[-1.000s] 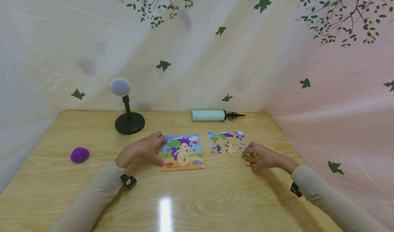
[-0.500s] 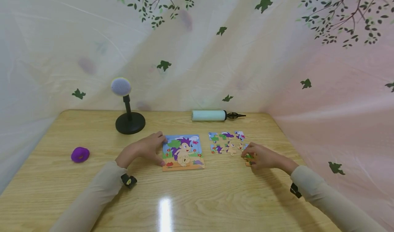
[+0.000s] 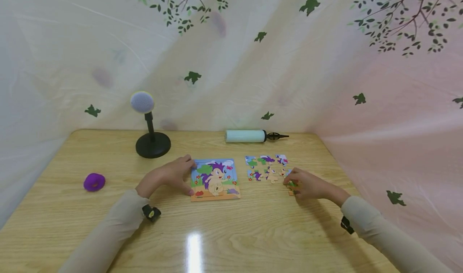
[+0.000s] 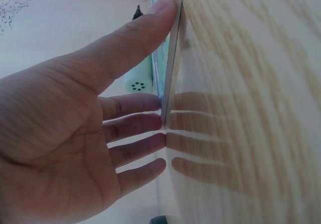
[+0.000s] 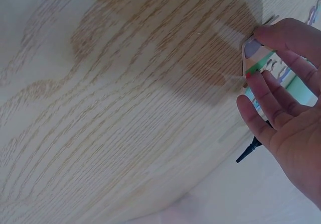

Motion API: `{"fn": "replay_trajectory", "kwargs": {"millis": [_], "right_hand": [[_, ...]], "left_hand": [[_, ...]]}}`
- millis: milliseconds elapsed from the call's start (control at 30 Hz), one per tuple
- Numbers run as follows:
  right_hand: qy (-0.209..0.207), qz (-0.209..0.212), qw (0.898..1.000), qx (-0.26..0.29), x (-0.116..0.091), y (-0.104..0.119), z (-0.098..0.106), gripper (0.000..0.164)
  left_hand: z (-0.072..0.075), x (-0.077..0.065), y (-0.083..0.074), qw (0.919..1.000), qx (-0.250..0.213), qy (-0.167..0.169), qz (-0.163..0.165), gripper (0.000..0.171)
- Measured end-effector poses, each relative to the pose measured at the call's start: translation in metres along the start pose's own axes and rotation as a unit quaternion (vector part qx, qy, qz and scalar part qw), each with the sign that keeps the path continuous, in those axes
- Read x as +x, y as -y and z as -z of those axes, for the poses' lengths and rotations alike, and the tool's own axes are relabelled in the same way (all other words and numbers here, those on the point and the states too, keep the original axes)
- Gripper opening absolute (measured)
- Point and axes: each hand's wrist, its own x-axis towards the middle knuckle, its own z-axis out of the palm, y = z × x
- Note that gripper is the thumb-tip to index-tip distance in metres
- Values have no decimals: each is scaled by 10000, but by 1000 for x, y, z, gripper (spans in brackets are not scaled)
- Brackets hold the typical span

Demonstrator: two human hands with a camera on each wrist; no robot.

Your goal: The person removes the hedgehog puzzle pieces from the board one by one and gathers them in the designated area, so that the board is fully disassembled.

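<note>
A puzzle board (image 3: 217, 178) printed with a purple-spined hedgehog lies flat on the wooden table. My left hand (image 3: 173, 175) is at its left side, thumb on the near corner and straight fingertips against the edge further back; the left wrist view shows the thumb (image 4: 150, 20) on the board's rim. To the right, my right hand (image 3: 310, 184) pinches a jigsaw piece (image 5: 254, 52) by its edges between thumb and fingers, low over the tabletop. Several loose jigsaw pieces (image 3: 271, 175) lie in rows between the board and this hand, which partly hides those at the right.
A round-headed device on a black stand (image 3: 152, 144) stands at the back left. Behind the pieces lies a pale blue hand pump (image 3: 244, 136) with a black nozzle. A purple ring-shaped object (image 3: 94, 182) rests at the left. A leaf-print curtain (image 3: 231, 64) hangs behind the table.
</note>
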Motion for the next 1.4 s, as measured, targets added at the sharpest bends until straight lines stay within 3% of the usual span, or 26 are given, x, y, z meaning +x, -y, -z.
{"fn": "replay_trajectory", "kwargs": {"millis": [533, 833, 1067, 1400], "right_hand": [[95, 22, 10000, 2, 0, -1, 0, 40], [28, 105, 9999, 47, 6, 14, 5, 37], [-29, 467, 9989, -16, 25, 39, 1, 43], [-115, 940, 9952, 262, 72, 86, -13, 41]], "left_hand": [[-2, 1, 1, 10000, -29, 3, 4, 82], [-1, 0, 1, 10000, 4, 1, -22, 83], [0, -1, 0, 10000, -1, 0, -12, 84], [0, 0, 0, 10000, -2, -3, 1, 84]]}}
